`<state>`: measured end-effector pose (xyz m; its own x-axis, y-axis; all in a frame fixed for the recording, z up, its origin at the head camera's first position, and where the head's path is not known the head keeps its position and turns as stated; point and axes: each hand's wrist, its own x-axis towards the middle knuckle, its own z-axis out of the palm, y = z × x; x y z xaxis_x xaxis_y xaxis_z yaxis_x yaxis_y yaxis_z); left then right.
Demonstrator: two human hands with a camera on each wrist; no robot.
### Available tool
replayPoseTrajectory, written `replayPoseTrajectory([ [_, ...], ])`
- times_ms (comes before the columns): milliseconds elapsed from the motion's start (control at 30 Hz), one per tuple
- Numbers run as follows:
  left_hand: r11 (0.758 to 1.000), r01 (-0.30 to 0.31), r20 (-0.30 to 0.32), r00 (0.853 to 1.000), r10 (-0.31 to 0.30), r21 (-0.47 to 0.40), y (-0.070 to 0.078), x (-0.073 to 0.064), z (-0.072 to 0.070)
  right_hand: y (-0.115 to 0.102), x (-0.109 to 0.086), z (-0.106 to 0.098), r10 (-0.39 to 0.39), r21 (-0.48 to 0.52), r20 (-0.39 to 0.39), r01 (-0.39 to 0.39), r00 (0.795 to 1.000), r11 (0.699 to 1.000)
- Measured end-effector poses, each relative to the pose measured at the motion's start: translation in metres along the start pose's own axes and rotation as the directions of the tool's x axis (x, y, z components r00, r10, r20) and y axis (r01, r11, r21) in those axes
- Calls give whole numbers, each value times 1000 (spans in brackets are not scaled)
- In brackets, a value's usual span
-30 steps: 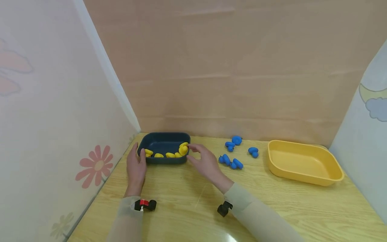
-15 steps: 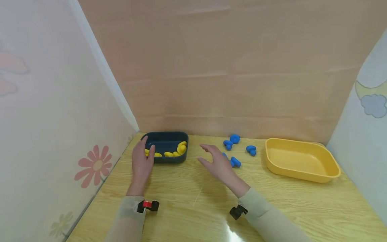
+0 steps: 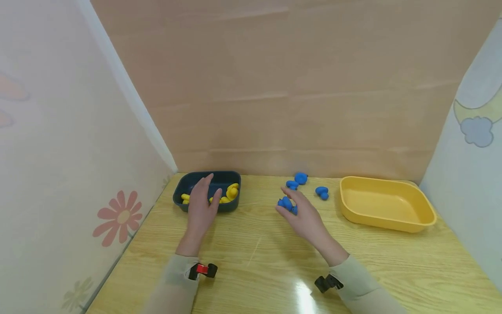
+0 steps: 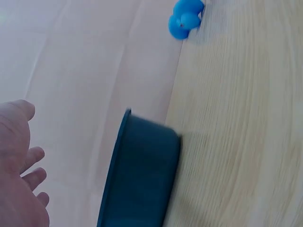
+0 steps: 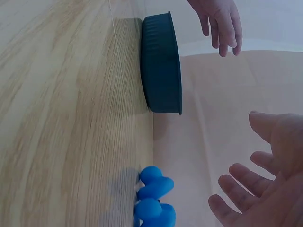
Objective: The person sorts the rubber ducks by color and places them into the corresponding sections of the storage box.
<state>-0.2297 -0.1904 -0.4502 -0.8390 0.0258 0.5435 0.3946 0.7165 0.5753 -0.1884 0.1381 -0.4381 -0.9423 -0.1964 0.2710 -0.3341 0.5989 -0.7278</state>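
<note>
A dark teal bin (image 3: 231, 206) stands at the back left with several small yellow rubber ducks (image 3: 232, 192) in it. My left hand (image 3: 201, 206) is raised above this bin, fingers loosely extended, holding nothing; the right wrist view shows that hand (image 5: 221, 21) apart from the rim. My right hand (image 3: 306, 218) hovers over the table with thumb and fingers spread and nothing between them. Nearest to it are blue rubber ducks (image 3: 286, 203), partly hidden behind the hand. Other blue ducks lie farther back, one (image 3: 301, 178) by the back wall and one (image 3: 322, 192) to the right.
A yellow bin (image 3: 386, 203) with nothing visible inside stands at the back right of the wooden table (image 3: 251, 270). Brown paper (image 3: 266, 122) covers the back wall. A white flower-patterned panel (image 3: 117, 165) bounds the left side, another pale panel (image 3: 470, 174) the right.
My right hand has left the dark bin's right end, moving right towards the blue ducks. My left hand has come off the bin's left end and shifted right above it.
</note>
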Motion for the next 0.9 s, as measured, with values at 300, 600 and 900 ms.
replayPoseTrajectory([
  [300,994,-105,50,993,106,-38,27,0,23,19,-18,-24,30,-49,-40,-32,999,998],
  [600,987,-154,114,981,159,-53,52,-2,46,43,-42,-50,80,-72,-75,-85,994,994],
  [900,982,-171,141,973,180,-78,71,-3,70,53,-59,-78,114,-96,-116,-126,987,987],
])
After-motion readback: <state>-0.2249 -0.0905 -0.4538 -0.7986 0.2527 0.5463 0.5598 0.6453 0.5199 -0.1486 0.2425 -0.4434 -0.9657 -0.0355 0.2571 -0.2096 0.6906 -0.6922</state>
